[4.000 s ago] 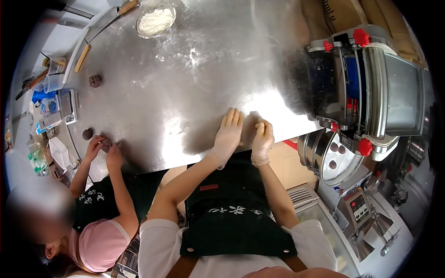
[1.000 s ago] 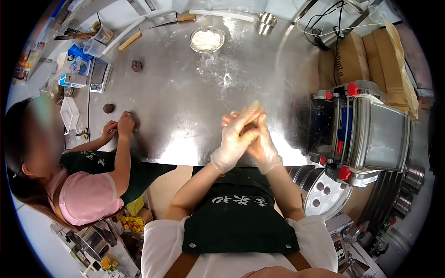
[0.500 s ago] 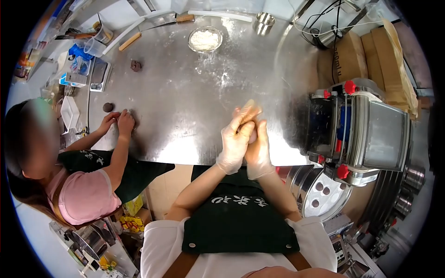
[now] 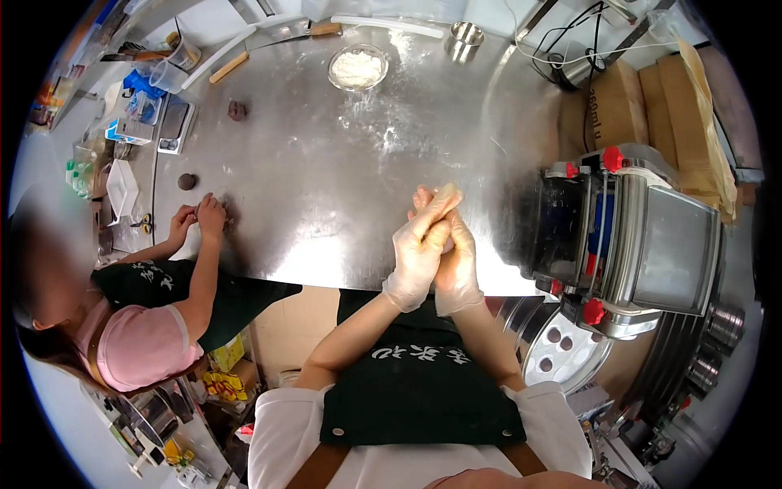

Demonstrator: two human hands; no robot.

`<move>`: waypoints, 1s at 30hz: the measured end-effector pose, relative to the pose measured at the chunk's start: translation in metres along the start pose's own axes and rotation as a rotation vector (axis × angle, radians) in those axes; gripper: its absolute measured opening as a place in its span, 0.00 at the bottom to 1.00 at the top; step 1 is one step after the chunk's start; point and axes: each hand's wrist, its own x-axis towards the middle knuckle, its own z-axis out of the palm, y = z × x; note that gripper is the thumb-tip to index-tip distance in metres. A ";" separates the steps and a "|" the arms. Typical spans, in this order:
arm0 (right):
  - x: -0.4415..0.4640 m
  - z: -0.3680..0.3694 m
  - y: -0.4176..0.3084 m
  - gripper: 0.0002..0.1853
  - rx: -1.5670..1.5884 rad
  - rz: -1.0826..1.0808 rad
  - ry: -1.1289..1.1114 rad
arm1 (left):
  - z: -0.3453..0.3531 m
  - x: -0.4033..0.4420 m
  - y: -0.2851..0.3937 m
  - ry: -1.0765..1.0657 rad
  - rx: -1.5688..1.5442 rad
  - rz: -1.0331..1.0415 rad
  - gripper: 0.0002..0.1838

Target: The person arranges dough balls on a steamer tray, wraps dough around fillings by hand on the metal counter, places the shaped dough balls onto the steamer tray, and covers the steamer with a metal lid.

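Observation:
Both my hands wear clear plastic gloves and are pressed together above the near edge of the steel table. My left hand (image 4: 414, 254) lies over my right hand (image 4: 461, 265), with the fingers of both closed around one another. Between the palms a small part of a brownish, rounded dough ball (image 4: 448, 245) shows; most of it is hidden by the gloves.
A co-worker at the left works a piece by hand near a dark dough ball (image 4: 187, 181). Another dark lump (image 4: 237, 110) lies farther back. A bowl of flour (image 4: 358, 68) and a metal cup (image 4: 464, 41) stand at the back. A roller machine (image 4: 643, 236) stands right.
My hands have shifted slightly against each other and the fingers fold closer together, so less of the dough ball shows. The view has turned a little.

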 end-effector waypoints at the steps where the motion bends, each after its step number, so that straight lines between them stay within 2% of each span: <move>1: 0.002 -0.010 -0.008 0.31 -0.001 0.078 -0.004 | -0.005 0.005 0.004 -0.050 0.181 0.097 0.42; 3: 0.008 -0.021 -0.026 0.30 0.022 0.237 -0.047 | -0.010 0.014 0.019 -0.050 0.673 0.374 0.46; 4: 0.014 -0.022 -0.037 0.31 0.093 0.350 -0.188 | -0.007 0.015 0.022 -0.060 0.548 0.286 0.45; 6: 0.018 -0.043 -0.041 0.32 -0.054 0.447 -0.152 | -0.002 0.014 0.033 -0.113 0.262 0.051 0.40; 8: 0.016 -0.030 -0.040 0.32 -0.010 0.317 -0.140 | 0.003 0.011 0.050 -0.124 -0.064 -0.258 0.32; 10: 0.006 -0.014 -0.033 0.31 0.029 0.178 -0.063 | 0.018 0.008 0.034 0.050 -0.228 -0.142 0.29; 12: -0.002 -0.015 -0.028 0.32 0.000 0.077 -0.047 | 0.025 0.002 0.017 0.104 -0.143 -0.071 0.27; 14: 0.002 -0.032 -0.041 0.32 -0.071 0.230 -0.122 | 0.026 0.000 0.012 0.089 -0.061 -0.064 0.28; 15: 0.006 -0.031 -0.048 0.32 -0.106 0.302 -0.159 | 0.019 0.004 0.016 0.109 0.306 0.170 0.35; 17: 0.008 -0.023 -0.058 0.32 -0.058 0.408 -0.133 | 0.015 0.009 0.023 0.104 0.491 0.279 0.37; 18: 0.009 -0.017 -0.061 0.33 -0.032 0.459 -0.121 | 0.012 0.006 0.022 0.037 0.342 0.183 0.38; 19: 0.013 -0.028 -0.051 0.32 -0.027 0.455 -0.200 | 0.009 0.002 0.020 -0.015 0.191 0.078 0.39; 20: 0.011 -0.028 -0.045 0.31 -0.012 0.396 -0.171 | 0.007 -0.001 0.019 -0.050 0.050 -0.031 0.40; 21: 0.007 -0.025 -0.035 0.31 0.003 0.336 -0.141 | 0.012 -0.005 0.038 -0.010 -0.075 -0.070 0.37; 23: -0.009 -0.009 -0.018 0.29 0.070 0.179 -0.029 | 0.008 -0.011 0.029 0.007 -0.079 -0.085 0.34; 24: -0.010 -0.013 -0.013 0.29 0.075 0.193 -0.039 | 0.006 -0.014 0.025 0.015 -0.081 -0.092 0.32; 26: -0.010 -0.027 -0.005 0.29 0.085 0.215 -0.054 | -0.013 -0.017 0.011 -0.087 0.194 0.049 0.33; 27: -0.012 -0.020 -0.007 0.28 0.049 0.251 0.090 | -0.023 -0.012 0.010 -0.124 0.373 0.191 0.40; 28: -0.011 -0.007 -0.009 0.28 0.053 0.293 0.066 | -0.033 -0.007 0.010 -0.136 0.548 0.341 0.48; 29: -0.015 -0.002 -0.006 0.29 0.011 0.322 0.066 | -0.040 -0.009 0.014 -0.121 0.532 0.367 0.46; 30: -0.016 0.001 -0.002 0.29 -0.030 0.352 0.062 | -0.049 -0.014 0.020 -0.208 0.359 0.197 0.44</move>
